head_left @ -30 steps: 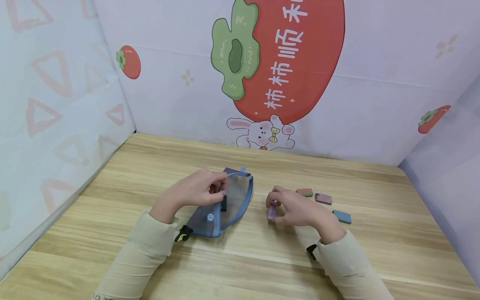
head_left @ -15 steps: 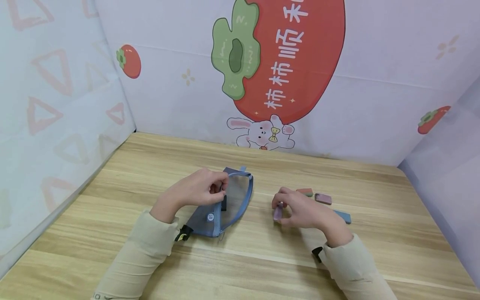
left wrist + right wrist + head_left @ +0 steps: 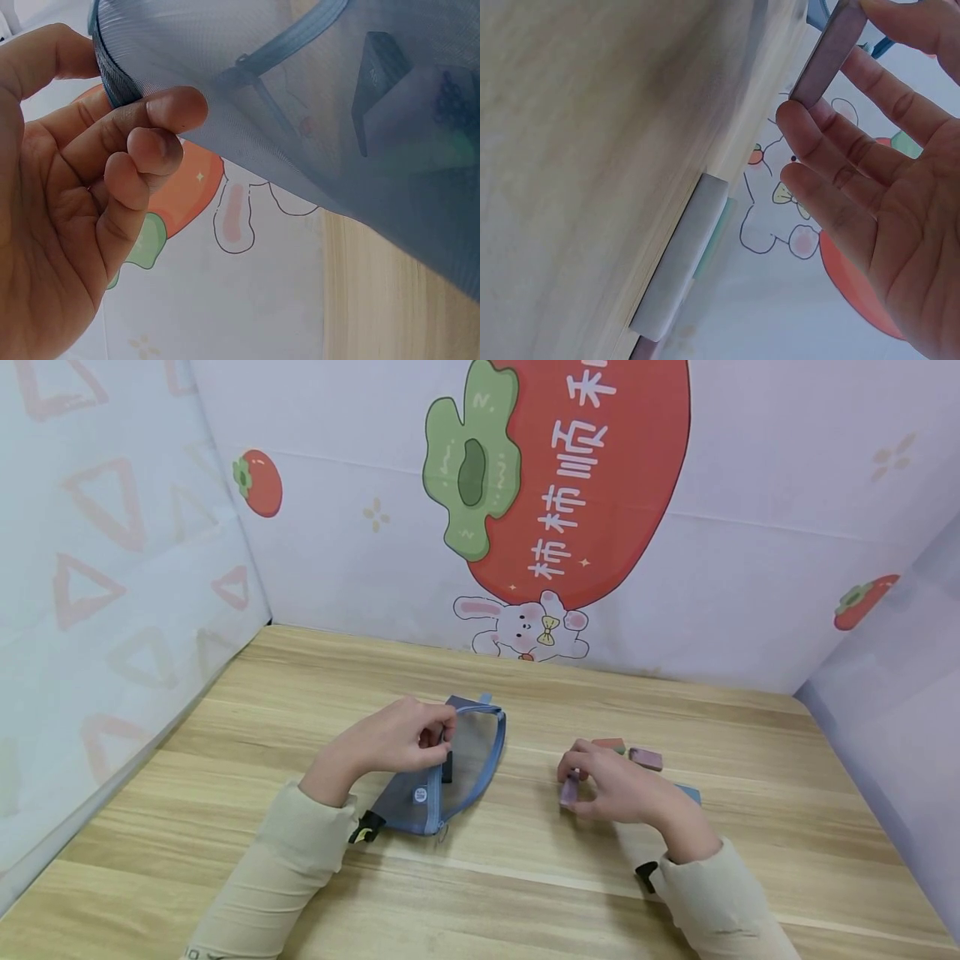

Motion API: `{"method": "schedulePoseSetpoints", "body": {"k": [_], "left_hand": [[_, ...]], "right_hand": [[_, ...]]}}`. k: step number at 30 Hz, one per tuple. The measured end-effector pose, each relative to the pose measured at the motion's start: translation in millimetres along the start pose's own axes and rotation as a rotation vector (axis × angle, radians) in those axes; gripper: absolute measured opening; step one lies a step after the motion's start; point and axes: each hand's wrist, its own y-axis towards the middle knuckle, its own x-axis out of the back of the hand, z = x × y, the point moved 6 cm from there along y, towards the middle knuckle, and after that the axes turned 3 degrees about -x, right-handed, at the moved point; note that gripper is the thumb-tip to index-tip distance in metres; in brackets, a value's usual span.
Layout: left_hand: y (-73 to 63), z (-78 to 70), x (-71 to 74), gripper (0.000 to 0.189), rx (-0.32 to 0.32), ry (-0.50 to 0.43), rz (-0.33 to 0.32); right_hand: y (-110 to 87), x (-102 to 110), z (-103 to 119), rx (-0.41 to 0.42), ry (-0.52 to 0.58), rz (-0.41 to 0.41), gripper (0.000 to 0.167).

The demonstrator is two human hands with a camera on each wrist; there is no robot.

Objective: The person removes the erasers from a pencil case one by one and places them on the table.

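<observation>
My left hand (image 3: 393, 735) pinches the zippered edge of a blue mesh zip pouch (image 3: 491, 766) and holds its mouth apart. In the left wrist view, dark and purple-green shapes (image 3: 382, 79) show dimly through the mesh. To the right of the pouch, my right hand (image 3: 618, 785) holds a small purple rectangular block (image 3: 569, 791) between thumb and fingertips, close over the table. The right wrist view shows this purple block (image 3: 831, 54) tilted, its long narrow side facing the camera.
Beyond my right hand lie a red-and-green block (image 3: 609, 745) and a mauve block (image 3: 646, 759). A blue block (image 3: 688, 794) is partly hidden behind that hand. Printed cloth walls (image 3: 360, 577) stand along the back and sides of the wooden table (image 3: 480, 902).
My right hand has moved a little to the right, away from the pouch, with the purple block in its fingers, covering more of the blue block. The left hand and pouch have stayed put.
</observation>
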Motion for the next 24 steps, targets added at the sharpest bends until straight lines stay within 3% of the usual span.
{"method": "schedulePoseSetpoints", "body": {"k": [14,24], "left_hand": [[-0.2,0.8,1.6,0.007,0.008,0.004,0.006],[-0.9,1.1,0.9,0.007,0.013,0.001,0.006]], "right_hand": [[-5.6,6.7,-5.7,-0.008,-0.054,-0.061,0.016],[-13.0,5.8,-10.4,-0.001,-0.034,-0.075,0.017]]}}
